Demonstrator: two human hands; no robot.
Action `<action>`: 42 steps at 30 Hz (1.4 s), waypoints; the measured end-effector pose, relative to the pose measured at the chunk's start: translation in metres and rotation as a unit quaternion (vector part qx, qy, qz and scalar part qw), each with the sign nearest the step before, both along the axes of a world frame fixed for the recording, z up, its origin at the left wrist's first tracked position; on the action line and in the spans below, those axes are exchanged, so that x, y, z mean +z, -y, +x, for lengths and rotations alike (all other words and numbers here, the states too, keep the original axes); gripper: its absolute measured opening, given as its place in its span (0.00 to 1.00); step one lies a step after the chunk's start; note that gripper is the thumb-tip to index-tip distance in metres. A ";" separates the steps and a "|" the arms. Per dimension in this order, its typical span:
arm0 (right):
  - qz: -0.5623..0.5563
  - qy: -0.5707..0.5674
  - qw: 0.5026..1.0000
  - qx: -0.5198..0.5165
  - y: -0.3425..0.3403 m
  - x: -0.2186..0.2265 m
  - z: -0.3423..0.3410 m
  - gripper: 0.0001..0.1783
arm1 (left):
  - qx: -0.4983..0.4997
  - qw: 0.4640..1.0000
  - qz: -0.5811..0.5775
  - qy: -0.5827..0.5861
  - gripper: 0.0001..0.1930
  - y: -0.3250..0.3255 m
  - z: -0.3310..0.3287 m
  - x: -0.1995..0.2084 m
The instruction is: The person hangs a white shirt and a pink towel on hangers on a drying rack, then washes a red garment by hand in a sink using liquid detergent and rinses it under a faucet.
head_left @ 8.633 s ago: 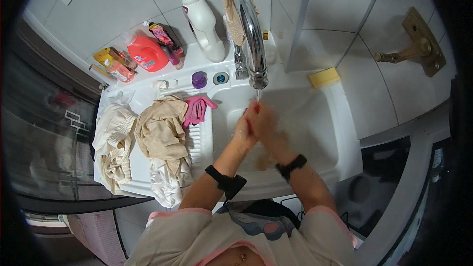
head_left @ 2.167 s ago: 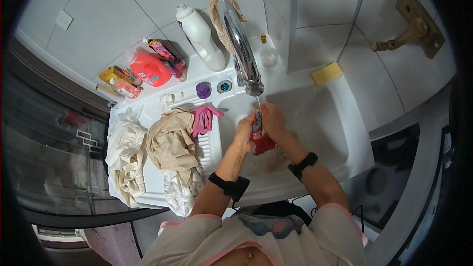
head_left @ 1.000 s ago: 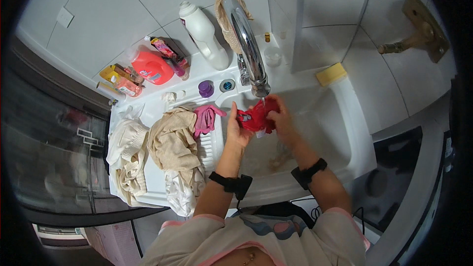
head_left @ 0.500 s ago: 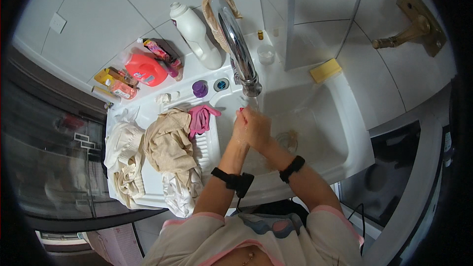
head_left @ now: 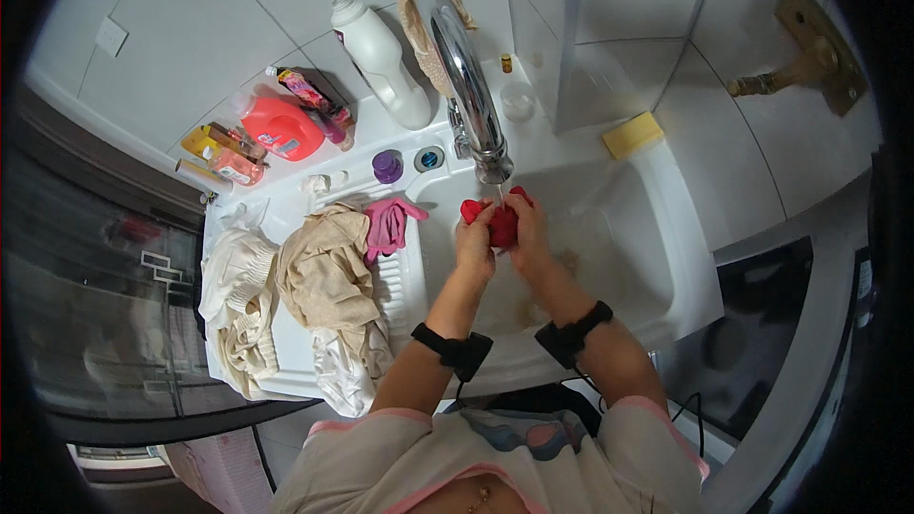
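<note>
A small red cloth (head_left: 504, 227) is bunched between my hands in the white sink (head_left: 657, 247). My left hand (head_left: 473, 247) grips its left side, and my right hand (head_left: 531, 233) holds the right side. From the chrome faucet (head_left: 466, 86) just above, a thin stream of water runs down onto the cloth. Some of the fabric bulges up past the fingers on both sides. Its full shape is hidden, so I cannot tell what kind of garment it is.
On the ribbed washboard side at left lie a pink cloth (head_left: 387, 228), beige clothing (head_left: 324, 262) and white clothing (head_left: 235, 271). Along the back stand a white bottle (head_left: 383, 62), a red detergent bottle (head_left: 283, 128) and a purple cap (head_left: 387, 167). A yellow sponge (head_left: 632, 136) rests on the back-right rim.
My hands were pressed together with the red cloth almost hidden. They have since moved apart and slightly right, spreading the cloth into view under the water.
</note>
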State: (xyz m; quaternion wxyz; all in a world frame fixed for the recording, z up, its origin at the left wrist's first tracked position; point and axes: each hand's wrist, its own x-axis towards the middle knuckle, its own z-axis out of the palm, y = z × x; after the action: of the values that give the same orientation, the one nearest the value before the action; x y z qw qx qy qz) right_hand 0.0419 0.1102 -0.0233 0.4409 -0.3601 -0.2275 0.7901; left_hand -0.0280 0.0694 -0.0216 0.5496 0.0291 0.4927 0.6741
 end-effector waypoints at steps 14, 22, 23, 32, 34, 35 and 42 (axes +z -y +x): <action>0.399 0.540 0.738 -0.072 -0.023 0.008 -0.004 0.09 | -0.063 0.966 0.130 0.213 0.18 0.011 0.010 -0.005; 0.385 0.516 0.764 0.039 0.012 -0.012 -0.031 0.10 | -0.052 0.974 0.090 0.201 0.18 0.011 0.002 0.008; 0.367 0.465 0.805 0.009 0.000 0.000 -0.024 0.13 | -0.043 0.977 0.079 0.195 0.18 0.012 0.001 0.013; 0.405 0.249 0.875 -0.086 0.030 0.033 -0.015 0.10 | -0.025 0.947 0.238 0.216 0.26 0.000 -0.016 -0.035; 0.303 0.228 0.923 -0.069 0.033 0.048 -0.013 0.14 | 0.016 0.967 0.193 0.163 0.22 -0.005 -0.019 -0.049; 0.302 0.227 0.923 -0.069 0.034 0.051 -0.013 0.14 | 0.004 0.978 0.182 0.098 0.21 -0.003 -0.023 -0.056; 0.363 0.346 0.861 -0.080 0.030 0.039 -0.008 0.16 | -0.050 0.996 0.036 -0.058 0.18 -0.005 -0.006 -0.044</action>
State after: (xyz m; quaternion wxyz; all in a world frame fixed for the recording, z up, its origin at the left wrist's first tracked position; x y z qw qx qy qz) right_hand 0.0340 0.0806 0.0159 0.4954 -0.4412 -0.6066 0.4381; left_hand -0.0344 0.0742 -0.0653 0.5516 0.1122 0.4970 0.6604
